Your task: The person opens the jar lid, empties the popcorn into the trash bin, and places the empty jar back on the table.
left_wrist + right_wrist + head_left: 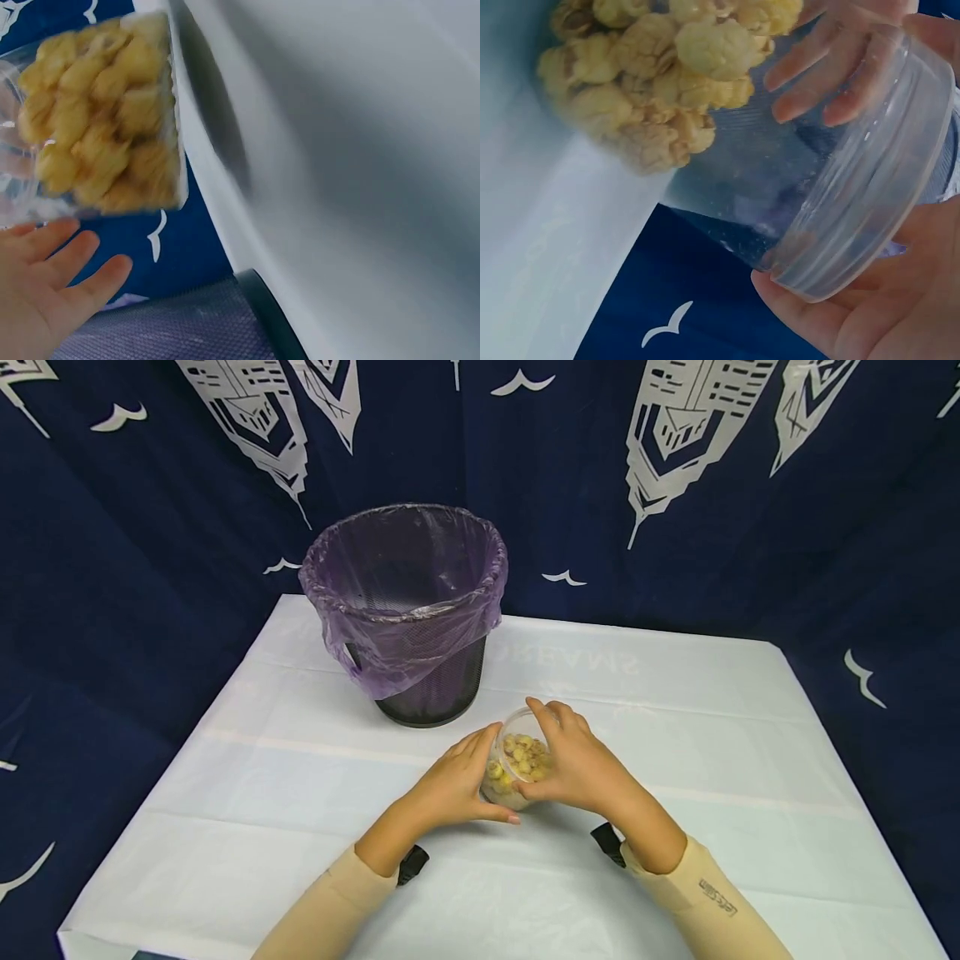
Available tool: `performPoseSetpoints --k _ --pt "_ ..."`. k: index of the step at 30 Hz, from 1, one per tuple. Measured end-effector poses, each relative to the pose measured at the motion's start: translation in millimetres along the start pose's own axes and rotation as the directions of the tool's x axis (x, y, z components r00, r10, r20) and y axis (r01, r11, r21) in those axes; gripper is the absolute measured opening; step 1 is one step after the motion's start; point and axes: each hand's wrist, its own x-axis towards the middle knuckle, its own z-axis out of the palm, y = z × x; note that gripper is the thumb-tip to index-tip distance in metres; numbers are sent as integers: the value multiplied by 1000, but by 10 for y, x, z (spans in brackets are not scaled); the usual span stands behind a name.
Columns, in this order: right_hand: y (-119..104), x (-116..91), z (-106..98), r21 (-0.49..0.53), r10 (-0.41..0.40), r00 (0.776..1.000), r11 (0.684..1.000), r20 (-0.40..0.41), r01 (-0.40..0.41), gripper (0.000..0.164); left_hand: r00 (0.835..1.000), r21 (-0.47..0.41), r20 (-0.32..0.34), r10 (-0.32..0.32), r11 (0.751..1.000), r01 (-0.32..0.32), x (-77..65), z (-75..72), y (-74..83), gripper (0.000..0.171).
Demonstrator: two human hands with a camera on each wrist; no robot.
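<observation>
A clear plastic jar (491, 789) with yellow popcorn (527, 755) in its lower part is at the middle of the table. My right hand (585, 764) holds it near the top, thumb on the near side and fingers across the far side. Around the wide clear rim (855, 202), the right wrist view shows that grip; whether a separate lid is there I cannot tell. On the jar's left side is my left hand (453, 785), its fingers straight and thumb spread. In the left wrist view those fingers (97, 281) appear beside the jar, apart from it.
Behind and left of the jar stands a black mesh bin (431, 706), lined with a purple plastic bag (405, 647). A white cloth covers the table (712, 735). Dark blue fabric (562, 510) with white prints hangs behind it.
</observation>
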Motion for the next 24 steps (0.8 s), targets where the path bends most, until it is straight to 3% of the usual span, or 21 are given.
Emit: performPoseSetpoints --k 5,12,18,24 --pt "-10 -71 -38 105 33 999 994 -35 -30 101 989 3 -144 40 999 -40 32 35 58 116" --pt "-34 -137 -45 213 111 993 972 -49 -99 101 947 132 -307 96 990 -58 80 78 115 119" --pt "-48 -164 -51 252 142 989 959 -41 -128 103 928 219 -344 144 973 -70 109 66 129 111" --pt "-17 -188 -39 274 89 996 958 -26 -79 103 929 253 -323 180 962 -98 110 8 136 102"
